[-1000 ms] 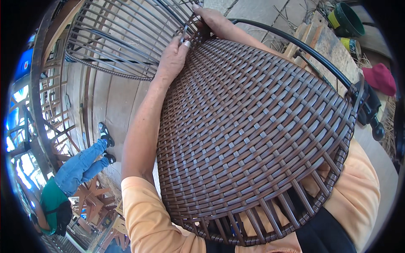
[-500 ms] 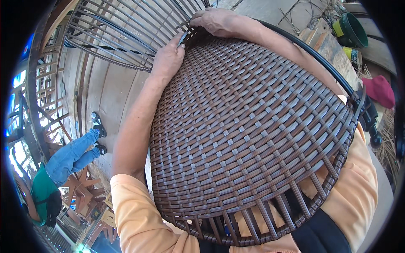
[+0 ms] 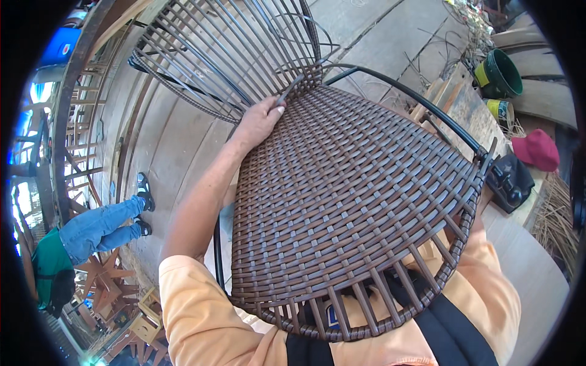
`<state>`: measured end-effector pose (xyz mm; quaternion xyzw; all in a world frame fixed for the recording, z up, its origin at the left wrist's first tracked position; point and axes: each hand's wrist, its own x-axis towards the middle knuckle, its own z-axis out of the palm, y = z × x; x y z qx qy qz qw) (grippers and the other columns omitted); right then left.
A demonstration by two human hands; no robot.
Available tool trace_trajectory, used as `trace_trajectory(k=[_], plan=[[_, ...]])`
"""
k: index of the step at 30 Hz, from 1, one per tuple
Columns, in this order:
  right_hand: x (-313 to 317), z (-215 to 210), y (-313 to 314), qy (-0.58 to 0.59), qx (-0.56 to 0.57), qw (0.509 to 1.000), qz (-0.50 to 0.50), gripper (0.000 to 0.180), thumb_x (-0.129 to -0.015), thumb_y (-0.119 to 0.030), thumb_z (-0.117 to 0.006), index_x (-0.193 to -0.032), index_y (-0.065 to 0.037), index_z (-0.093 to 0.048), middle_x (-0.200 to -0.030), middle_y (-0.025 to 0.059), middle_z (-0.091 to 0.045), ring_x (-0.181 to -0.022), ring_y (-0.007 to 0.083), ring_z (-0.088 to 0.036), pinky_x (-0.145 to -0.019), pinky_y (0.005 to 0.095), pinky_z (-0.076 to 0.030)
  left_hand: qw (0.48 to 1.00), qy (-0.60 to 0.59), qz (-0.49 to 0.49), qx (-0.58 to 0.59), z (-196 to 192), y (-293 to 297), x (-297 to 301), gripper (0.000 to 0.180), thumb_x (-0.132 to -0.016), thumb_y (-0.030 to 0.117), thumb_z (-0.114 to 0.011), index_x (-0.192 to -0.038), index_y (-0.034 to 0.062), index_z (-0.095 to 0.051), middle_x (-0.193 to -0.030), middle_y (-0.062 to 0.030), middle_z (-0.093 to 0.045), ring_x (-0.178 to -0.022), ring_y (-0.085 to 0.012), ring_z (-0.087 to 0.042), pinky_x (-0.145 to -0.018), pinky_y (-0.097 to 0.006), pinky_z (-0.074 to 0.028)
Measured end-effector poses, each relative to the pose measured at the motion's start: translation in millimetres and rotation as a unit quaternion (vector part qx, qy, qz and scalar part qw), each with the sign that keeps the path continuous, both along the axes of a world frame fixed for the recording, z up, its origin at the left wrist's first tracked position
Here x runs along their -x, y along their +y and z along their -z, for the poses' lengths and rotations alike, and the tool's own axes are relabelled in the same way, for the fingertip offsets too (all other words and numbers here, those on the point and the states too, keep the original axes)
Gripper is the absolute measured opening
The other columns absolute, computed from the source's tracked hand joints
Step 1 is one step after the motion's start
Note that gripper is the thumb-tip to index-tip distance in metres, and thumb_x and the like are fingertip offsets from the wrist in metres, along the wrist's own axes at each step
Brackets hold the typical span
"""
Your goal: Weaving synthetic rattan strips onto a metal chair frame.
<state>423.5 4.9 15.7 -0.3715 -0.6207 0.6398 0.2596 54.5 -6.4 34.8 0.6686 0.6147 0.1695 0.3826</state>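
Chair: brown woven wicker chair tipped against the person's chest, seat facing up.
Left hand: clamped on the seat's far edge.
Right hand: hidden, grip unknowable.
Nearby: red cap.

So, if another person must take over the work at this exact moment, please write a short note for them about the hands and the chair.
Left hand: grips the far edge of the woven seat, where it meets the chair back; a loose strand is at the fingers.
Right hand: not in view, hidden behind the seat.
The seat lies across the person's lap, against the orange shirt.
Done: the brown weave covers most of the seat.
Left: the strands at the near rim stand open, and the back shows mostly bare ribs.
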Motion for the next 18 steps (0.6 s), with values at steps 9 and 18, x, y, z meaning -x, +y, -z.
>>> trace_trajectory(k=[9, 18], plan=[[-191.3, -101.0, -13.1, -0.205, 0.033, 0.851, 0.482, 0.027, -0.089, -0.033, -0.051, -0.096, -0.008, -0.059, -0.077, -0.0023, -0.055, -0.069, 0.0083, -0.052, -0.057, 0.0214, -0.04, 0.985, -0.124, -0.09, 0.075, -46.4, -58.7, 27.9, 0.026, -0.089, 0.025, -0.052, -0.093, -0.0003, -0.058, -0.071, 0.0017, -0.05, -0.065, -0.0063, -0.044, -0.06, -0.022, -0.038], [59.6, -235.5, 90.5, -0.253, -0.448, 0.843, -0.154, 0.04, -0.086, -0.019, -0.054, -0.122, 0.0, -0.049, -0.094, 0.0029, -0.059, -0.082, 0.0141, -0.055, -0.075, 0.0264, -0.045, 0.947, -0.288, -0.132, 0.053, -132.3, -115.6, 50.1, 0.019, -0.088, 0.02, -0.055, -0.089, 0.0015, -0.06, -0.069, 0.0012, -0.053, -0.064, -0.0063, -0.049, -0.063, -0.02, -0.04]])
